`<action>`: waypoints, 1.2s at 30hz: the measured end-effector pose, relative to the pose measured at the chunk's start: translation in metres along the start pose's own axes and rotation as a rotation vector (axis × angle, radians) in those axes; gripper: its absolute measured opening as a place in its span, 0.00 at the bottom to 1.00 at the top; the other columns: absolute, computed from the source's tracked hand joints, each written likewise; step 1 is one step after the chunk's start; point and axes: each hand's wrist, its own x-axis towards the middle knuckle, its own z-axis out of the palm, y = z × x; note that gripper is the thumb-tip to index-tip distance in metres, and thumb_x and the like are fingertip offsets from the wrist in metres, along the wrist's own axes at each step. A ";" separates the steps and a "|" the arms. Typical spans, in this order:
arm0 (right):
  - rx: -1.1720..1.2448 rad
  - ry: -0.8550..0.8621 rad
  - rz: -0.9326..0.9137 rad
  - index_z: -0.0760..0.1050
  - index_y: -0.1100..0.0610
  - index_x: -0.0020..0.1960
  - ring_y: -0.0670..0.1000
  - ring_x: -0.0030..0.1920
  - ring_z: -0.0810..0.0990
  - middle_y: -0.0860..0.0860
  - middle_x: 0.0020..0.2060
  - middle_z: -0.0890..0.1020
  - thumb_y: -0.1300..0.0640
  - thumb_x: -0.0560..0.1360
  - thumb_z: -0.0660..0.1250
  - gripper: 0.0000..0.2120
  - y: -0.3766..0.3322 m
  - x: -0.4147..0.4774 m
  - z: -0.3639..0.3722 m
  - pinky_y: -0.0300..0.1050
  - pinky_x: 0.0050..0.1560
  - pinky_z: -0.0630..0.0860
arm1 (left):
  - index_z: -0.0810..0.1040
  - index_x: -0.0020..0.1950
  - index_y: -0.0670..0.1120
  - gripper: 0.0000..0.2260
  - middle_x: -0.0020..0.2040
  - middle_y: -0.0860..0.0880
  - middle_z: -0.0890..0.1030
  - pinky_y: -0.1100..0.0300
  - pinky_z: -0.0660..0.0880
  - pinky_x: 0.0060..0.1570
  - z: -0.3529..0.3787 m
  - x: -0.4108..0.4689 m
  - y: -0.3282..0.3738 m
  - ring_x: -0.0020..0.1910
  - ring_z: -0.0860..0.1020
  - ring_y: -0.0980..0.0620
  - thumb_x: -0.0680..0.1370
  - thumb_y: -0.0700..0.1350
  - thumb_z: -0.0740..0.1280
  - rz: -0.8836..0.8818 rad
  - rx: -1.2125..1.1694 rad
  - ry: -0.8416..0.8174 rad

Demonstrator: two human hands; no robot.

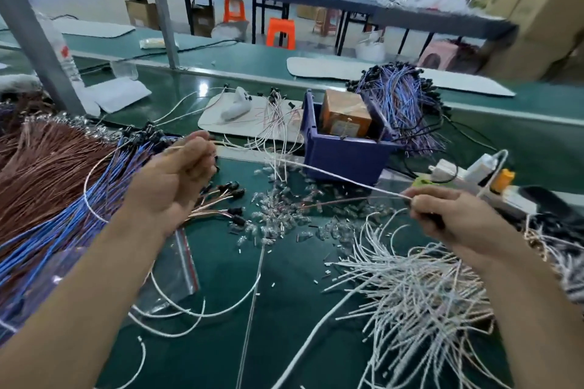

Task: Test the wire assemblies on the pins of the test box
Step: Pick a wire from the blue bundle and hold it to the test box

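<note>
White wire (347, 179): taut — hand to hand
Left hand (172, 181): curled round it
Right hand (452, 215): pinches its end

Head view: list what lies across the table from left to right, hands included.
Brown wires → left hand → blue bin → right hand; a white wire stretches between the hands, gripped by both.

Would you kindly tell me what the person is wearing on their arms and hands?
Nothing that shows. The left hand and right hand are bare, with no gloves, rings or watch. The left forearm and right forearm are uncovered, no sleeve in view.
</note>
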 end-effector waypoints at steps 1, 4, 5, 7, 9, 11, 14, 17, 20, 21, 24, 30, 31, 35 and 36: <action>0.020 -0.027 0.017 0.87 0.55 0.39 0.46 0.27 0.70 0.53 0.29 0.79 0.67 0.77 0.68 0.14 0.005 -0.003 0.000 0.35 0.26 0.63 | 0.88 0.41 0.48 0.05 0.38 0.52 0.87 0.65 0.82 0.44 0.006 0.000 -0.006 0.35 0.84 0.59 0.73 0.43 0.72 -0.039 -0.135 -0.009; 0.133 -0.061 0.077 0.87 0.55 0.37 0.46 0.28 0.71 0.54 0.30 0.80 0.64 0.73 0.70 0.10 0.016 -0.007 0.003 0.33 0.25 0.65 | 0.88 0.43 0.49 0.06 0.39 0.53 0.87 0.63 0.81 0.48 0.028 0.002 -0.030 0.37 0.84 0.60 0.74 0.45 0.71 -0.095 -0.311 -0.023; 0.152 -0.070 0.094 0.86 0.56 0.36 0.46 0.27 0.71 0.54 0.31 0.81 0.63 0.74 0.69 0.11 0.019 -0.008 0.002 0.33 0.24 0.65 | 0.88 0.44 0.49 0.06 0.40 0.53 0.87 0.62 0.81 0.48 0.036 0.002 -0.038 0.38 0.84 0.59 0.74 0.45 0.71 -0.102 -0.304 -0.024; 0.136 -0.116 0.118 0.85 0.59 0.37 0.46 0.25 0.71 0.56 0.32 0.81 0.62 0.76 0.69 0.10 0.022 -0.011 -0.002 0.33 0.23 0.66 | 0.88 0.47 0.48 0.06 0.43 0.51 0.87 0.61 0.82 0.48 0.052 0.003 -0.056 0.41 0.84 0.57 0.74 0.45 0.71 -0.095 -0.144 0.005; 0.082 -0.191 0.124 0.82 0.62 0.44 0.48 0.26 0.73 0.59 0.35 0.82 0.60 0.76 0.69 0.07 0.023 -0.016 -0.006 0.34 0.23 0.69 | 0.88 0.47 0.50 0.07 0.46 0.52 0.88 0.61 0.77 0.51 0.065 0.001 -0.075 0.45 0.83 0.59 0.74 0.48 0.72 -0.010 0.240 0.048; 0.018 -0.236 0.112 0.79 0.64 0.47 0.49 0.27 0.73 0.61 0.36 0.82 0.61 0.81 0.65 0.08 0.023 -0.018 -0.010 0.36 0.23 0.68 | 0.89 0.44 0.55 0.08 0.49 0.56 0.88 0.64 0.74 0.55 0.078 -0.006 -0.094 0.51 0.82 0.63 0.79 0.45 0.71 0.167 0.552 -0.019; -0.076 -0.255 0.093 0.78 0.64 0.45 0.49 0.25 0.72 0.60 0.33 0.82 0.63 0.84 0.62 0.11 0.021 -0.019 -0.006 0.36 0.23 0.67 | 0.88 0.49 0.55 0.09 0.56 0.59 0.86 0.70 0.74 0.58 0.084 -0.017 -0.120 0.60 0.81 0.60 0.81 0.42 0.70 0.531 0.876 -0.123; -0.235 -0.294 0.043 0.79 0.63 0.43 0.48 0.24 0.71 0.59 0.30 0.81 0.62 0.84 0.62 0.13 0.020 -0.023 0.000 0.36 0.24 0.65 | 0.86 0.58 0.53 0.09 0.57 0.62 0.85 0.65 0.78 0.54 0.078 -0.027 -0.140 0.54 0.83 0.61 0.81 0.47 0.68 0.685 0.930 -0.136; -0.341 -0.306 0.014 0.80 0.60 0.39 0.49 0.24 0.69 0.59 0.30 0.81 0.60 0.84 0.63 0.15 0.019 -0.028 0.004 0.38 0.26 0.65 | 0.86 0.58 0.60 0.13 0.46 0.56 0.87 0.54 0.74 0.28 0.083 -0.032 -0.147 0.30 0.73 0.48 0.81 0.43 0.68 0.418 0.784 -0.084; -0.360 -0.307 0.011 0.80 0.59 0.39 0.49 0.24 0.68 0.59 0.29 0.81 0.60 0.83 0.63 0.16 0.018 -0.029 0.006 0.38 0.26 0.65 | 0.86 0.55 0.63 0.16 0.43 0.53 0.87 0.55 0.72 0.28 0.086 -0.033 -0.147 0.30 0.72 0.48 0.81 0.41 0.68 0.336 0.732 -0.071; -0.392 -0.319 0.006 0.79 0.59 0.38 0.47 0.23 0.66 0.57 0.26 0.79 0.61 0.83 0.63 0.15 0.015 -0.033 0.010 0.35 0.26 0.64 | 0.88 0.50 0.60 0.18 0.41 0.48 0.88 0.61 0.80 0.40 0.089 -0.033 -0.141 0.38 0.81 0.53 0.81 0.36 0.68 0.157 0.574 -0.035; -0.427 -0.329 0.029 0.80 0.57 0.35 0.49 0.25 0.65 0.56 0.24 0.74 0.60 0.80 0.65 0.15 0.005 -0.039 0.017 0.38 0.26 0.62 | 0.88 0.56 0.48 0.14 0.38 0.45 0.84 0.63 0.78 0.42 0.091 -0.033 -0.129 0.36 0.78 0.53 0.78 0.34 0.68 -0.040 0.263 -0.164; -0.425 -0.337 0.039 0.80 0.58 0.35 0.50 0.24 0.64 0.56 0.24 0.73 0.60 0.80 0.65 0.15 0.004 -0.040 0.018 0.38 0.26 0.62 | 0.88 0.53 0.48 0.10 0.37 0.46 0.83 0.63 0.77 0.41 0.091 -0.033 -0.126 0.35 0.78 0.54 0.77 0.37 0.69 -0.044 0.222 -0.175; -0.449 -0.388 0.066 0.79 0.61 0.37 0.49 0.23 0.62 0.54 0.22 0.71 0.62 0.81 0.64 0.14 0.001 -0.044 0.023 0.40 0.26 0.58 | 0.88 0.54 0.48 0.11 0.36 0.47 0.82 0.64 0.78 0.40 0.087 -0.036 -0.116 0.35 0.78 0.54 0.73 0.39 0.74 -0.056 0.124 -0.176; -0.444 -0.395 0.072 0.79 0.62 0.37 0.49 0.23 0.62 0.54 0.22 0.71 0.63 0.81 0.64 0.14 0.001 -0.044 0.024 0.41 0.26 0.57 | 0.88 0.55 0.48 0.12 0.37 0.46 0.82 0.64 0.78 0.40 0.086 -0.036 -0.115 0.35 0.78 0.53 0.74 0.38 0.72 -0.053 0.116 -0.180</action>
